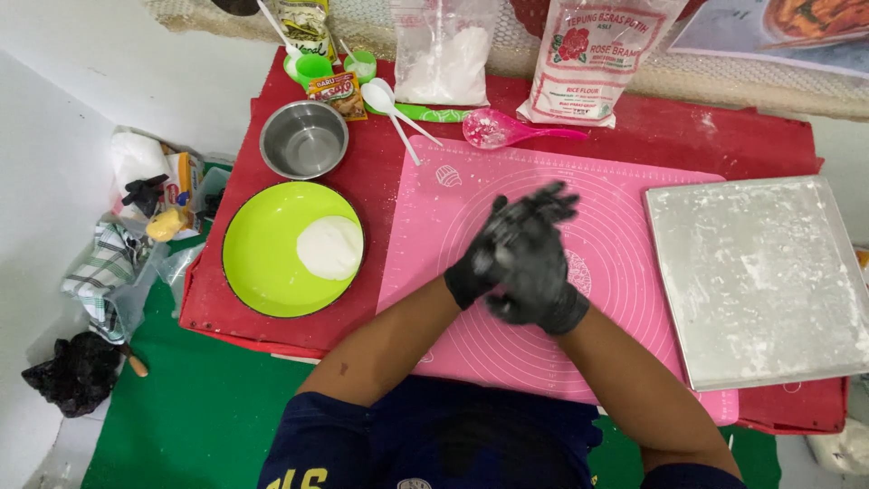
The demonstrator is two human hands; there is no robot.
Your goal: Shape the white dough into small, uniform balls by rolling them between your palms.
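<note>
While gloved left hand (507, 244) and right hand (539, 276) press palms together, fingers flat over pink mat (625, 235); anything between them hidden, likely soft dough.

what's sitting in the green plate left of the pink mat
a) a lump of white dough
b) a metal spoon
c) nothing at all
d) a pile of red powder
a: the green plate holds a single smooth lump of white dough at its right side, with no spoon or red powder in it.
</note>
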